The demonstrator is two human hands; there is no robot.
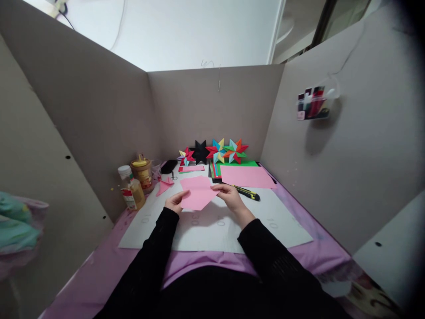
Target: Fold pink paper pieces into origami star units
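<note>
Head view: the left hand (175,202) and right hand (231,198) each pinch one side of a pink paper piece (198,196), held above the white sheet (206,238). Light, even pressure at both sides should keep it flat; squeezing harder could leave stray creases.

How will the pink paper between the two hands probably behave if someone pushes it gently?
The pink paper would probably bend easily, because it looks like a thin sheet. It is likely very light for its size, since the left hand and right hand hold it only by its edges.
</note>
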